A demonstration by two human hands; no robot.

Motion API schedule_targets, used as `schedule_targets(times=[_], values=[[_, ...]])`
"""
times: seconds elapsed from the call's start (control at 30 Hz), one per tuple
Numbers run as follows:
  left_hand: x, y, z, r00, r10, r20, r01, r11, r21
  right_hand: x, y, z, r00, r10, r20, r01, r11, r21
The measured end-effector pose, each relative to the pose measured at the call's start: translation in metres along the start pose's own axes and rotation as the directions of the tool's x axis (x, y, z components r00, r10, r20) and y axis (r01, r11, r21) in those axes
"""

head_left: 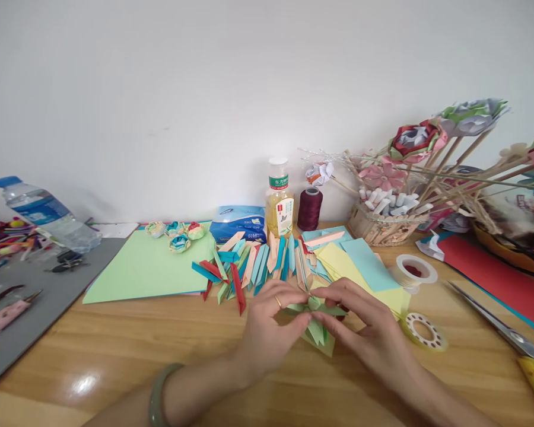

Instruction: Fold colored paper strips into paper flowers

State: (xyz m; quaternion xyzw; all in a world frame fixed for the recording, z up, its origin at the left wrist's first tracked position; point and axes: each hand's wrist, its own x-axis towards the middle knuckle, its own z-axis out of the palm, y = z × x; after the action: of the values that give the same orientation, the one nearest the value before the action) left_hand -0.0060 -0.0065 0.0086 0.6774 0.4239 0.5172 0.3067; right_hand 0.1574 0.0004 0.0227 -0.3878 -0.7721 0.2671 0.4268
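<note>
A white wall backs the glossy wooden tabletop (115, 350) where, from my remote seat, I watch a pale green folded-paper star piece (315, 323) being pinched together near the table's front edge. The left hand (267, 329), a ring on one finger, grips its left points; the right hand (369, 332) clamps the right side, both sets of fingertips closed on the paper. I judge that the folds want firm, even pressure so the slotted units stay seated. Just behind lies a scatter of red, teal and peach folded paper strips (249, 267), then a large light-green paper sheet (146, 267). A clear tape roll (423, 331) and steel scissors (498, 323) rest to the right.
</note>
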Motion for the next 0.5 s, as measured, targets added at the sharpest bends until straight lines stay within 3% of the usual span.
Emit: schedule_targets(times=[0.1,0.5], values=[[-0.0017,0.0038,0.0001,0.993,0.108,-0.045,-0.106,0.993,0.056,-0.0051,-0.0034,0.002,0.996,-0.072,-0.053,0.071,0.997,-0.019],[-0.0015,0.0067,0.0008,0.974,0.204,-0.099,-0.193,0.975,0.107,-0.0105,-0.0033,0.0032,0.981,-0.151,-0.121,0.131,0.978,-0.16]])
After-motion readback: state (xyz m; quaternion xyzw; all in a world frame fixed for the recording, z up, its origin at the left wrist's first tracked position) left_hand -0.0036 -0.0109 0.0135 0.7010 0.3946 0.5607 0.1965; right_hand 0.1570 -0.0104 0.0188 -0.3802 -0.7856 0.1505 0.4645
